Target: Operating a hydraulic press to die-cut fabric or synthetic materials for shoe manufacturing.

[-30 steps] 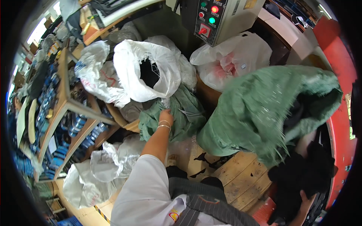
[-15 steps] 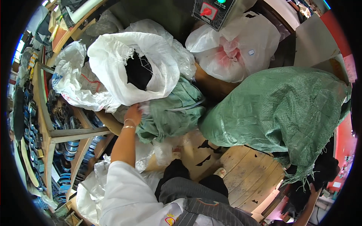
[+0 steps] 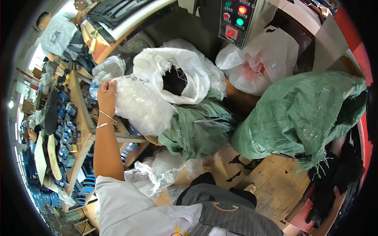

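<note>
My left hand (image 3: 105, 93) is raised, its fingers closed on the top edge of a clear, crinkled plastic bag (image 3: 143, 108). That bag hangs against the front of a white woven sack (image 3: 197, 59), whose rolled mouth shows something black inside. Under both lies a slumped green woven sack (image 3: 201, 126). Low at the right, my right hand (image 3: 338, 198) grips a bundle of black fabric (image 3: 336, 175); some of its fingers are hidden. Just above it stands a big, full green sack (image 3: 295, 114) with a frayed edge.
A knotted whitish plastic bag (image 3: 258, 65) sits behind the sacks, below a control box (image 3: 238, 19) with lit buttons. Wooden shelving (image 3: 84, 129) with many blue parts stands on the left. Another person (image 3: 61, 33) works at the far left. Loose plastic (image 3: 155, 173) lies near my feet.
My left hand has risen and moved left from the white sack's lower edge, and the clear plastic bag is now up in it. The view has shifted left. My right hand still holds the black fabric.
</note>
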A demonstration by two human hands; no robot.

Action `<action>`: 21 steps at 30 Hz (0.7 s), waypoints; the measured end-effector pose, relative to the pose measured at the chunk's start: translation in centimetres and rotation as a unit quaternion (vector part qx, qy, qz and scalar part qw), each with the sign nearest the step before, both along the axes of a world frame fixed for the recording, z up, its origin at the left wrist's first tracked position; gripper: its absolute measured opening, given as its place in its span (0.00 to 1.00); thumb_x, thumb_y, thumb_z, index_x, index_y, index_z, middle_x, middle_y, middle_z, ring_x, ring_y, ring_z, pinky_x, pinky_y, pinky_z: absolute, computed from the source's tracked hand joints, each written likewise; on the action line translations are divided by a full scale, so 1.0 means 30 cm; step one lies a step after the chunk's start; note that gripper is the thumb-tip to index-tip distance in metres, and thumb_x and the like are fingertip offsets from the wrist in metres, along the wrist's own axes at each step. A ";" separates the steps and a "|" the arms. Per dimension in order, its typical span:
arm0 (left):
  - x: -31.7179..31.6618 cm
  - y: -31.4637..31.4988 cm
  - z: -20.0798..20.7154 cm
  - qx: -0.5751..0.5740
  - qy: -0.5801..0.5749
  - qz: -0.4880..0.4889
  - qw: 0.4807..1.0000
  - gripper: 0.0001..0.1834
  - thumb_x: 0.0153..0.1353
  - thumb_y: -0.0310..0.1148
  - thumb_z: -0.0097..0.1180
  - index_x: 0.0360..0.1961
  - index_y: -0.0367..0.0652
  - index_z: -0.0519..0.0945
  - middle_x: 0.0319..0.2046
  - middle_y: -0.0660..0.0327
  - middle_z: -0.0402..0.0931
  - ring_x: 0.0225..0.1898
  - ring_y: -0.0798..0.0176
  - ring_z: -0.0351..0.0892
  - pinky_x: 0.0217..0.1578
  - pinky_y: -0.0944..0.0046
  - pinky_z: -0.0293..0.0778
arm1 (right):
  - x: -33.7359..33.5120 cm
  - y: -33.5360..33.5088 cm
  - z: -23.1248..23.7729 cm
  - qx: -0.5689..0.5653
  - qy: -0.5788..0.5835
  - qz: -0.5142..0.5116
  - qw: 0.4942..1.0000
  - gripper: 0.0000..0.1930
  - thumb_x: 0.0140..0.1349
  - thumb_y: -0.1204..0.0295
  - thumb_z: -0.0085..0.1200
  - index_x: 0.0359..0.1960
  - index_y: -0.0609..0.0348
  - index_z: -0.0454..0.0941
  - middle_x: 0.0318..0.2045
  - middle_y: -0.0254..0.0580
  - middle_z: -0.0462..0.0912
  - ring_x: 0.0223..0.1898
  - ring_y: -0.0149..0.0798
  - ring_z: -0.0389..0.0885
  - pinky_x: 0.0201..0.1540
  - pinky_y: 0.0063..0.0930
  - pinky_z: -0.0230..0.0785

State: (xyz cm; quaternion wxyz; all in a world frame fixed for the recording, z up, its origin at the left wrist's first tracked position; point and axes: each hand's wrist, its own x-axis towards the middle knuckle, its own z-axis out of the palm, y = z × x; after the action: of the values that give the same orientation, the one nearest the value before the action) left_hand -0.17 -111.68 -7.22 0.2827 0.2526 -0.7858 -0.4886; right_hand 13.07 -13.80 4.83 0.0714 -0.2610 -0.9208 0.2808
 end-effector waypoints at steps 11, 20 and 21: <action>0.063 -0.207 0.547 -0.117 0.242 0.231 0.935 0.18 0.68 0.39 0.47 0.39 0.31 0.78 0.31 0.58 0.79 0.29 0.64 0.74 0.34 0.63 0.73 | -0.057 -0.038 -0.058 -0.050 0.062 0.022 0.997 0.35 0.51 0.75 0.63 0.62 0.70 0.63 0.55 0.48 0.73 0.56 0.43 0.70 0.61 0.31 0.58; -0.510 0.381 0.729 0.330 0.307 -0.177 0.875 0.11 0.66 0.30 0.52 0.47 0.37 0.73 0.44 0.58 0.75 0.46 0.62 0.75 0.46 0.60 0.74 | -0.031 -0.169 -0.101 -0.010 0.173 -0.011 0.985 0.37 0.38 0.78 0.72 0.53 0.71 0.68 0.49 0.48 0.77 0.51 0.39 0.74 0.57 0.31 0.65; -0.540 0.563 0.765 0.340 0.297 -0.182 0.874 0.12 0.66 0.31 0.52 0.48 0.38 0.74 0.45 0.58 0.75 0.47 0.62 0.74 0.47 0.60 0.74 | -0.029 -0.201 -0.095 0.018 0.188 -0.016 0.982 0.37 0.37 0.77 0.73 0.52 0.71 0.69 0.48 0.48 0.78 0.49 0.39 0.75 0.56 0.31 0.67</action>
State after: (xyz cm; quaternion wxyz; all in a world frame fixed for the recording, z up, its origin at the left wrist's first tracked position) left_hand -16.38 -94.81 15.72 0.3058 0.0289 -0.4826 -0.8202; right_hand 12.20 -19.84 1.97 0.2525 -0.2170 -0.8916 0.3068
